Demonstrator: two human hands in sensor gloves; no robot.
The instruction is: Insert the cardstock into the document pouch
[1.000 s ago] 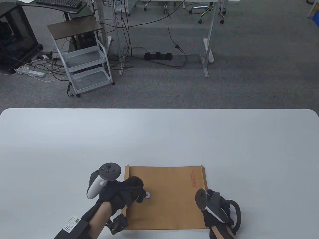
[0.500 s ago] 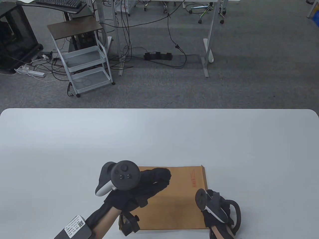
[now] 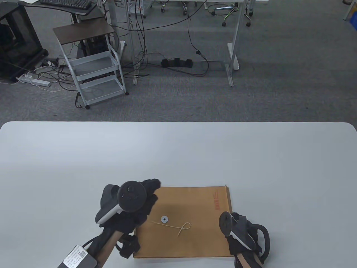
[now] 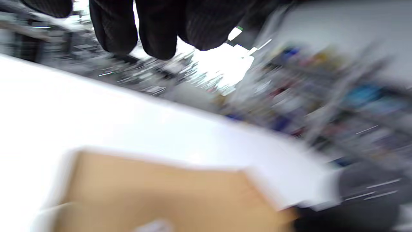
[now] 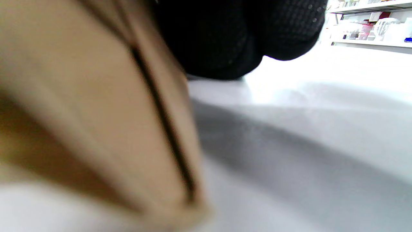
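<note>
Right now I see the brown document pouch (image 3: 192,220) lying flat on the white table (image 3: 178,150), near the front edge, with its round washer clasp (image 3: 164,219) facing up and the thin string (image 3: 178,226) lying loose in a loop just beside the clasp. Red print (image 3: 216,201) runs along the pouch's right end.

My left hand (image 3: 136,206) sits over the pouch's left end, covering the far-left corner; the tracker (image 3: 131,196) on its back hides most of the fingers from the table view. In the left wrist view the gloved fingers (image 4: 157,29) hang side by side above the table, with nothing visible between them, but the picture is badly blurred, so I cannot tell whether the hand touches the pouch.

My right hand (image 3: 245,234) rests at the pouch's right edge, near the front-right corner. In the right wrist view its dark fingertips (image 5: 231,38) lie close against the pouch's edge (image 5: 161,129), where a dark slit runs along the side. I cannot tell how wide those fingers stand or whether they pinch the paper.

No cardstock is distinguishable in any view.
</note>
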